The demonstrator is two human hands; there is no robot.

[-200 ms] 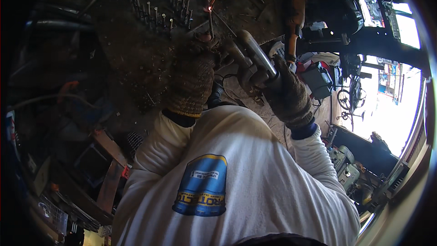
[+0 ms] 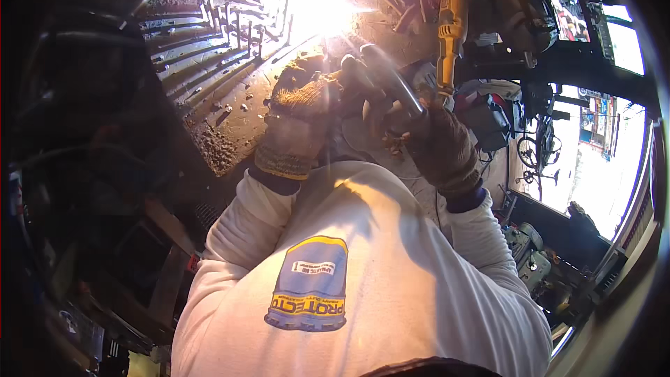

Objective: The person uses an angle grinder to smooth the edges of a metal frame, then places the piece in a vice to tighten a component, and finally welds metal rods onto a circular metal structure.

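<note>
A blinding white welding arc (image 2: 317, 7) burns at the top, above both hands, and its glare hides the joint. My left hand (image 2: 296, 108), in a brown knitted glove, is closed just below the arc around a short metal rod, mostly lost in the glare. My gloved right hand (image 2: 445, 145) wraps the rear of a thick grey metal electrode holder (image 2: 396, 82), whose front reaches up and left toward the arc. Several short metal rods (image 2: 237, 24) stand and lie in rows left of the arc, on a brown work surface (image 2: 209, 150).
A yellow angle grinder (image 2: 453, 21) lies right of the arc. A grey and red case (image 2: 485, 122) sits beyond my right hand. Bicycles (image 2: 539, 143) stand near the bright doorway at right. Machinery (image 2: 528, 251) is at lower right.
The small red glow has flared into a full white arc, lighting the rods, work surface and my shirt. Both hands stay almost in place.
</note>
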